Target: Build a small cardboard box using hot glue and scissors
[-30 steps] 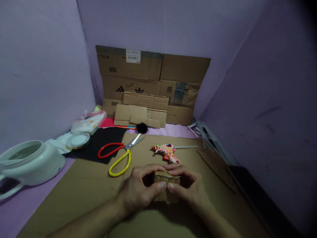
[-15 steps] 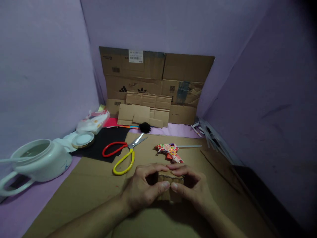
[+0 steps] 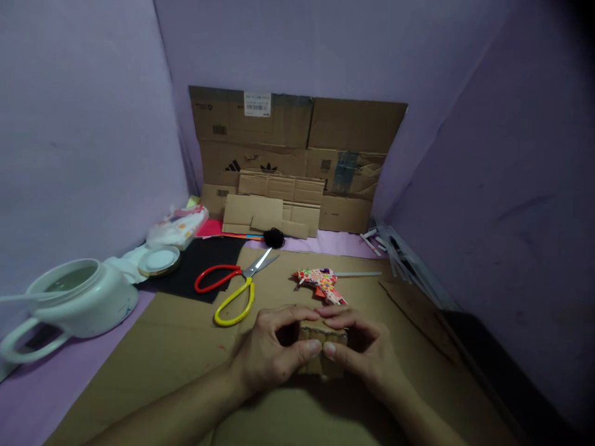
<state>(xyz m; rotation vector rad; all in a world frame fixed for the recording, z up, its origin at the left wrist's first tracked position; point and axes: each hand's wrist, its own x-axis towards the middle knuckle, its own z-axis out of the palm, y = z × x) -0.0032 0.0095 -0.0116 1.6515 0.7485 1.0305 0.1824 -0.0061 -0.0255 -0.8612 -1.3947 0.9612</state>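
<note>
Both of my hands grip a small brown corrugated cardboard piece (image 3: pixel 320 332) from its two sides. My left hand (image 3: pixel 274 347) has its thumb on the near face and its fingers over the top. My right hand (image 3: pixel 365 347) mirrors it, the two thumbs almost meeting. The fingers cover much of the piece, so its full shape is hidden. Just beyond my hands lies a flower-patterned glue gun (image 3: pixel 320 283) with a glue stick out of its back. Scissors with one red and one yellow handle (image 3: pixel 237 301) lie spread to the left.
Flat cardboard (image 3: pixel 162 353) covers the work surface. At left stand a white handled pot (image 3: pixel 102 303) and a round lid (image 3: pixel 159 260) by black paper (image 3: pixel 199 282). Black yarn (image 3: pixel 274 238) sits at the back before leaning cardboard (image 3: pixel 353 124). Clear glue sticks (image 3: pixel 409 260) lie at right.
My hands keep the same grip on the cardboard piece. The whole view has shifted very slightly; nothing else visibly moves.
</note>
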